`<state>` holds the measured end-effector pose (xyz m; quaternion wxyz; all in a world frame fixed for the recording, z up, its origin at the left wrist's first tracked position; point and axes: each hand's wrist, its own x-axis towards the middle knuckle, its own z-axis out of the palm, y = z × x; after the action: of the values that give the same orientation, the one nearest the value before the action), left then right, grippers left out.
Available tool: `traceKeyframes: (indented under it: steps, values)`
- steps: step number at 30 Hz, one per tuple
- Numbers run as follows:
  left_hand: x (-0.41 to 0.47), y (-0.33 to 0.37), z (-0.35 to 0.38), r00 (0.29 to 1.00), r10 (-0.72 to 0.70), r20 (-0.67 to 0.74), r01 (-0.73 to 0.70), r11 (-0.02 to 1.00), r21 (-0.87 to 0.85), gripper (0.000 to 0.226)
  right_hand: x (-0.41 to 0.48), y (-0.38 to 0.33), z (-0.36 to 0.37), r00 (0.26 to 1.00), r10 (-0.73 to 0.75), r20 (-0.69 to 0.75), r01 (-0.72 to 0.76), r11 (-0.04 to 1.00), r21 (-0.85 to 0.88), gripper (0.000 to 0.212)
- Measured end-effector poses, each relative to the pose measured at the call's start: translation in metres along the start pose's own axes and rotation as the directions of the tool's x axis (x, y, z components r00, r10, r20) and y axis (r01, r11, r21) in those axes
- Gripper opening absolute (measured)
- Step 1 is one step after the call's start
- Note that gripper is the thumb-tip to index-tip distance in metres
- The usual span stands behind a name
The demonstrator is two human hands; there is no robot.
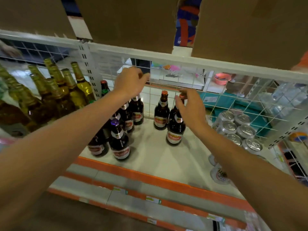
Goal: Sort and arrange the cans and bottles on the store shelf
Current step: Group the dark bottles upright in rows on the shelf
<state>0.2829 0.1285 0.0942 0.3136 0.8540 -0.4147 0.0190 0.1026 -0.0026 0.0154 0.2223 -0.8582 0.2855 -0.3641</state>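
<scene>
Dark brown beer bottles with red labels stand on the white shelf (pixel 155 157). A row of several (pixel 120 144) runs back on the left, and two more stand to its right. My left hand (pixel 131 82) hovers over the rear of the left row with its fingers curled. Nothing shows in it, and it hides the rear bottle's cap. My right hand (pixel 190 104) has thumb and fingers around the red cap of the nearer right bottle (pixel 175 130). The other right bottle (pixel 161 114) stands free just behind it. Silver cans (pixel 240 129) are grouped at the right.
Tall yellow-green bottles with gold foil (pixel 66 90) fill the bay to the left, behind a white upright. A wire grid (pixel 216 90) backs the shelf. Cardboard boxes (pixel 133 20) hang over from the shelf above. An orange price rail (pixel 150 179) edges the front.
</scene>
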Motion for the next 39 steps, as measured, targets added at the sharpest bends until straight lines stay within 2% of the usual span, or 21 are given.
traceKeyframes:
  steps: [2,4,8,12,15,17,21,23,26,31,35,39]
  values:
    - [-0.010,-0.024,-0.027,0.996,-0.055,-0.071,0.056,0.998,0.002,0.036,0.009,-0.026,0.012,0.996,-0.074,0.057,0.072,0.997,0.036,0.027]
    - [-0.028,-0.050,-0.049,0.987,-0.134,-0.089,0.136,0.991,0.010,0.028,0.016,-0.052,0.032,0.973,-0.101,0.208,0.091,0.994,0.059,0.028]
    - [-0.086,-0.092,-0.066,0.935,-0.337,0.108,0.340,0.941,-0.006,0.019,0.007,-0.103,0.068,0.821,-0.183,0.541,0.126,0.982,0.142,0.042]
    - [-0.145,-0.124,-0.035,0.867,-0.381,0.321,0.384,0.922,0.054,0.015,-0.012,-0.128,0.093,0.659,-0.256,0.707,0.165,0.967,0.195,0.050]
    - [-0.171,-0.144,0.011,0.831,-0.392,0.395,0.416,0.909,0.029,0.025,-0.020,-0.127,0.106,0.591,-0.281,0.757,0.250,0.955,0.160,0.051]
    - [-0.180,-0.150,0.035,0.830,-0.391,0.398,0.448,0.892,-0.057,0.020,-0.020,-0.123,0.109,0.598,-0.271,0.754,0.252,0.957,0.144,0.048]
    - [-0.191,-0.152,0.070,0.879,-0.379,0.291,0.444,0.873,-0.204,0.055,-0.022,-0.119,0.111,0.622,-0.266,0.737,0.219,0.962,0.162,0.043]
    - [-0.196,-0.153,0.080,0.884,-0.403,0.236,0.458,0.849,-0.263,0.063,-0.022,-0.119,0.109,0.636,-0.263,0.725,0.200,0.964,0.174,0.041]
    - [-0.199,-0.155,0.089,0.896,-0.385,0.224,0.436,0.859,-0.269,0.072,-0.019,-0.118,0.105,0.640,-0.247,0.727,0.208,0.967,0.146,0.041]
    - [-0.179,-0.137,0.093,0.918,-0.290,0.270,0.356,0.902,-0.243,0.061,-0.007,-0.109,0.088,0.659,-0.191,0.728,0.216,0.974,0.060,0.040]
    - [-0.145,-0.117,0.107,0.922,-0.211,0.324,0.305,0.911,-0.276,0.051,0.017,-0.089,0.066,0.718,-0.084,0.691,0.158,0.987,-0.044,0.038]
    - [-0.103,-0.099,0.121,0.918,-0.144,0.370,0.271,0.908,-0.320,0.052,0.040,-0.071,0.053,0.772,-0.002,0.635,0.122,0.982,-0.144,0.040]
